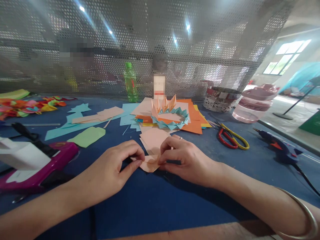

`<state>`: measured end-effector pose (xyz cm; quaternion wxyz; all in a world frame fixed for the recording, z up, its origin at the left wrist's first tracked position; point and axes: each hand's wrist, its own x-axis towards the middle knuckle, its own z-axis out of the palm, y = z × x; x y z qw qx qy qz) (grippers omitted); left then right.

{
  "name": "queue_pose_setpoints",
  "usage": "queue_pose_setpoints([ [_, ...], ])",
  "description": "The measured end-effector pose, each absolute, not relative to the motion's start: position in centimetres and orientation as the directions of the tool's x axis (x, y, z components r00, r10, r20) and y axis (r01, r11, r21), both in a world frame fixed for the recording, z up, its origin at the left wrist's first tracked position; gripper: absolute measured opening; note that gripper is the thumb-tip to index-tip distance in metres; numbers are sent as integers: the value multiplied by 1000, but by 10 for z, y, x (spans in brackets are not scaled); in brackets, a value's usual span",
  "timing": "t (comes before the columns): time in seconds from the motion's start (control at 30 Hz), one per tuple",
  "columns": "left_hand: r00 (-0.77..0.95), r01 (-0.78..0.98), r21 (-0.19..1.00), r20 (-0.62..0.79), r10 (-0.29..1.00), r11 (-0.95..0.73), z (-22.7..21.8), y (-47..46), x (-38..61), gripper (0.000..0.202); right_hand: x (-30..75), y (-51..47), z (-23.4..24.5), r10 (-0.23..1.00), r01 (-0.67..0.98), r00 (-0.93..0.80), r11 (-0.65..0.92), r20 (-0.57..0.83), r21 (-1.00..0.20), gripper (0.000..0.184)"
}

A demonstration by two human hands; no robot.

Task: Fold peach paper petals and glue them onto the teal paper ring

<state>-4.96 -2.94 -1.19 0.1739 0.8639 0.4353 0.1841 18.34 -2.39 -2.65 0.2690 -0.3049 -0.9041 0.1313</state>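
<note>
Between my two hands, close above the blue tabletop (140, 206), is a small piece of peach paper (150, 164) with a crease or fold along it. My left hand (125, 161) pinches its left end between thumb and fingers. At its right end my right hand (183, 158) has its fingertips closed on the paper. Just behind lies a stack of peach paper sheets (153, 141). Farther back, a folded paper ring (172, 125) of light blue points, with taller peach points at its back left, rests on orange, blue and yellow sheets (197, 123).
Scissors (232, 136) with red and yellow handles and a glue gun (277, 143) lie at right. A pink-lidded bottle (255, 103), a round basket (221, 99) and a green bottle (130, 83) stand behind. Left are a magenta device (62, 153), green paper (88, 136) and colourful folded pieces (32, 106).
</note>
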Motion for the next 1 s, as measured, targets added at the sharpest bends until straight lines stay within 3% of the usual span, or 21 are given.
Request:
queue_pose_setpoints([
  [0.17, 677, 588, 321, 308, 669, -742, -19, -34, -51, 7, 184, -24, -27, 586, 450, -705, 805, 400, -387, 9],
  [0.37, 735, 498, 401, 276, 620, -769, -23, -37, -49, 9, 184, -26, -26, 564, 435, -729, 820, 387, -373, 11],
  [0.53, 743, 476, 362, 322, 586, -802, -24, -39, -49, 14, 183, -27, -25, 553, 439, -741, 828, 381, -347, 11],
  [0.73, 721, 522, 326, 325, 612, -788, -24, -40, -45, 10, 182, -28, -25, 647, 492, -701, 744, 300, -452, 5],
  [1.0, 631, 595, 416, 287, 720, -688, -27, -38, -39, 15, 181, -29, -24, 759, 553, -621, 601, 194, -578, 6],
])
